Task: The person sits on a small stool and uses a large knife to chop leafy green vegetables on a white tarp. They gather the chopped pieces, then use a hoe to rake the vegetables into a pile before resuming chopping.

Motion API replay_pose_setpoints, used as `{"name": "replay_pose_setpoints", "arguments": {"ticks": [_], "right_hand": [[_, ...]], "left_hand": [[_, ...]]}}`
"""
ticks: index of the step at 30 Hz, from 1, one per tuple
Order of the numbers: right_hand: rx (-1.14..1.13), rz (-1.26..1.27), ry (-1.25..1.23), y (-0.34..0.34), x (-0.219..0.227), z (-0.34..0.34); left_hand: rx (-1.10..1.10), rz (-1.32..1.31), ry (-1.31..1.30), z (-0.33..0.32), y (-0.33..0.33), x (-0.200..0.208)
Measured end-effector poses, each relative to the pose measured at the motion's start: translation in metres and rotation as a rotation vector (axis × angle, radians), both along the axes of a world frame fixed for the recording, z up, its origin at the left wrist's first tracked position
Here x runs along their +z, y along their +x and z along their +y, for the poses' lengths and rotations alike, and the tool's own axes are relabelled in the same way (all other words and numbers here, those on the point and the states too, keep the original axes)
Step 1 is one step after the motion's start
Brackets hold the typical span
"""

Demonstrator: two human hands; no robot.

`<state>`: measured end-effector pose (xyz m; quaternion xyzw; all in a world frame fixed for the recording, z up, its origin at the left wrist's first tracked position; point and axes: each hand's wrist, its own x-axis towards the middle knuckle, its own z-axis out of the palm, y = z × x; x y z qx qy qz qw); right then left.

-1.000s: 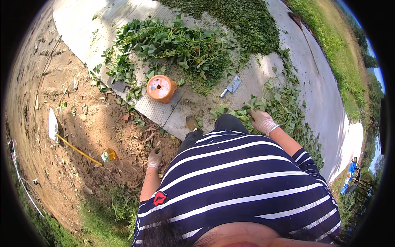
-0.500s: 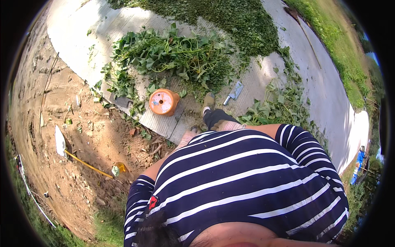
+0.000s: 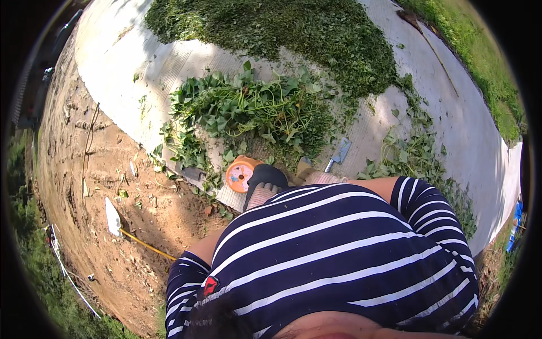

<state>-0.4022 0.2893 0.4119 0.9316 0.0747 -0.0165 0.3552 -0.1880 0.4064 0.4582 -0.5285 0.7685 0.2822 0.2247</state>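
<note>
Two gloved hands hung low near an orange stool on leaf-strewn concrete.
Just right of the stool, the left hand lay near a dark-trousered knee, the right hand farther right; whether either gripped anything could not be told. Vines sat heaped beyond the stool. Right of it, a cleaver lay near a shoe, where a careless sidestep could have met its blade.

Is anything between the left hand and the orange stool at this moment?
Yes: in this view the dark-trousered leg comes between the left hand and the orange stool, covering part of the stool's right side. Nothing else visible is in between.
</note>
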Motion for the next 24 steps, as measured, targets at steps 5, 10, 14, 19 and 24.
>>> {"name": "replay_pose_setpoints", "arguments": {"ticks": [5, 10, 14, 19, 24], "right_hand": [[-1.036, 0.313, 1.324, 0.001, 0.05, -0.046], [-1.332, -0.021, 1.659, -0.049, 0.01, -0.054], [-1.413, -0.096, 1.832, -0.031, -0.04, -0.037], [-1.828, -0.147, 1.863, 0.067, -0.02, -0.017], [-1.994, -0.141, 1.835, 0.126, 0.002, 0.027]], "left_hand": [[0.213, -0.111, 0.086, -0.046, 0.054, -0.005], [0.433, 0.052, 0.043, -0.085, 0.124, -0.011], [0.324, 0.148, 0.163, -0.143, 0.188, -0.032], [0.064, -0.027, 0.274, -0.203, 0.262, -0.072], [0.117, 0.137, 0.571, -0.228, 0.314, -0.059]]}}
